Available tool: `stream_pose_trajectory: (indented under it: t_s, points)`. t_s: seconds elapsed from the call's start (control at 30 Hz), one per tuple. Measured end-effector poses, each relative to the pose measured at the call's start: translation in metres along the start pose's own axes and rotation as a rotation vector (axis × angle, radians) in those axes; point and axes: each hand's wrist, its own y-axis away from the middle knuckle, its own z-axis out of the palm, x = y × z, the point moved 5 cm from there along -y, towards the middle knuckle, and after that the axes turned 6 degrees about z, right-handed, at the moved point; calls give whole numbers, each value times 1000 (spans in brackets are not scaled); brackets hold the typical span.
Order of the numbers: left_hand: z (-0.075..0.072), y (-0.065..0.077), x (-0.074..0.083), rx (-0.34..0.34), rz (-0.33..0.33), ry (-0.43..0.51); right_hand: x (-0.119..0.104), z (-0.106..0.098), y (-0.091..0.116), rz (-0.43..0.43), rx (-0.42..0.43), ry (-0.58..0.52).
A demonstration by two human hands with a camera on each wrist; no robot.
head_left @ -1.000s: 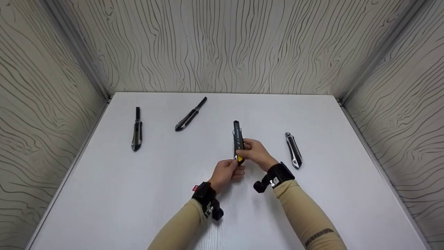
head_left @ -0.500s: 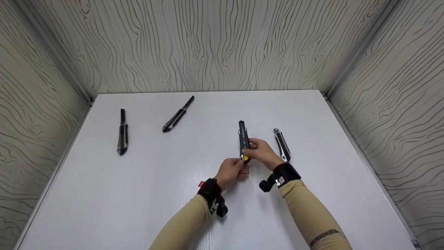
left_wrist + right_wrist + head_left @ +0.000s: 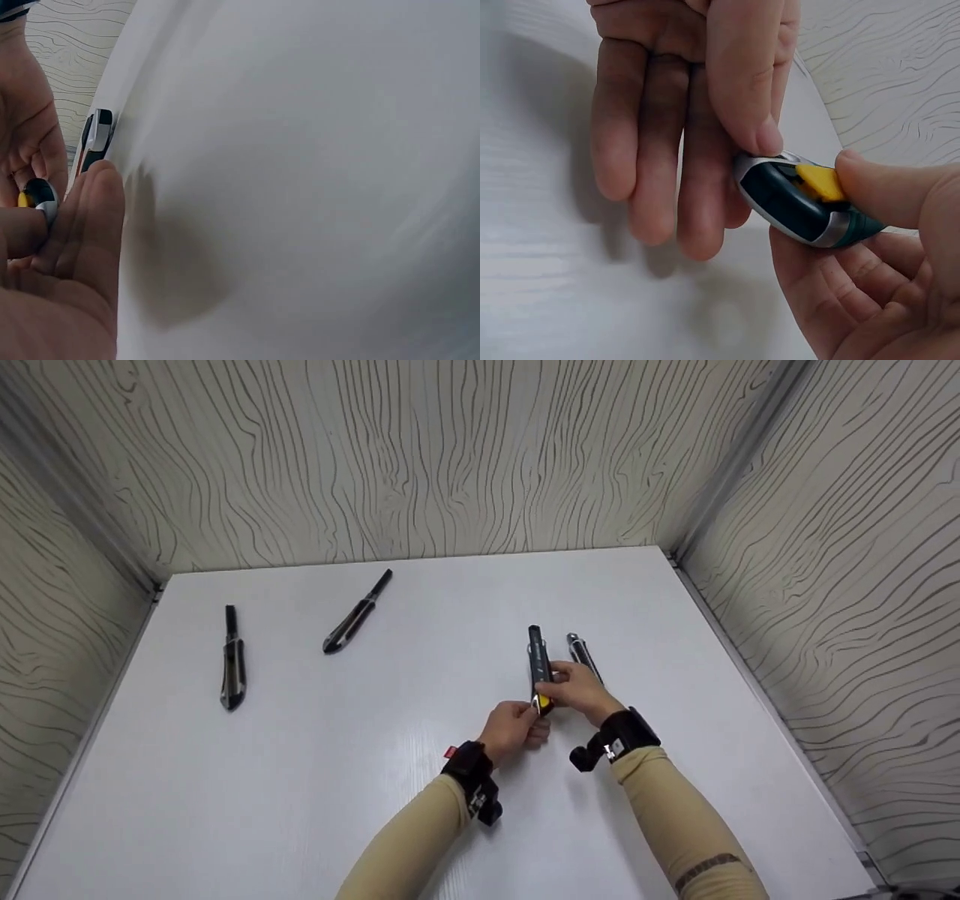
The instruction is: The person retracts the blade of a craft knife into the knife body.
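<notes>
A dark box cutter (image 3: 538,660) with a yellow slider (image 3: 819,181) is held between both hands above the white table. Its tip points away, toward the back wall. My left hand (image 3: 510,727) pinches the near end of its handle between thumb and index finger, the other fingers lying fairly straight in the right wrist view. From the right side, my right hand (image 3: 581,690) grips the handle, its thumb (image 3: 877,187) right at the yellow slider. Behind the right hand, a second box cutter (image 3: 576,646) lies on the table, its lower part hidden in the head view.
Two more box cutters lie on the white table (image 3: 300,780): one upright in view (image 3: 233,667) at the far left, another slanted (image 3: 352,622) near the back edge. Wood-grain patterned walls (image 3: 420,457) enclose the table's back and sides.
The head view has swung to the right, so the table and loose cutters slide left in it. Both hands, still holding the box cutter, have moved right across the table, overlapping the right-hand cutter.
</notes>
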Motion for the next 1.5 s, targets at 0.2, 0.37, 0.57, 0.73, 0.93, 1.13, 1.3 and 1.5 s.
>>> stream_pose_trajectory:
  t_s: [0.2, 0.37, 0.57, 0.73, 0.93, 1.13, 1.3, 1.5]
  points:
    - [0, 0, -1, -3, -8, 27, 4, -7, -3, 26, 38, 51]
    - [-3, 1, -2, 1, -23, 28, 4, -11, -2, 34, 63, 120]
    - [-6, 4, -4, 2, -30, 40, 4, -13, -3, 14, 128, 261]
    - [-11, 11, -6, 9, -33, 25, 5, -10, -3, -16, 172, 368]
    - [-17, 15, -6, 32, -32, 50, 3, -9, -2, -9, 204, 442]
    - [-22, 16, -6, 46, -32, 49, 2, -12, -2, 36, 216, 479]
    - [-26, 17, -6, 51, -39, 38, 1, -13, -3, 63, 231, 521]
    - [-32, 21, -6, 71, -37, 31, 0, -14, -4, 59, 267, 577]
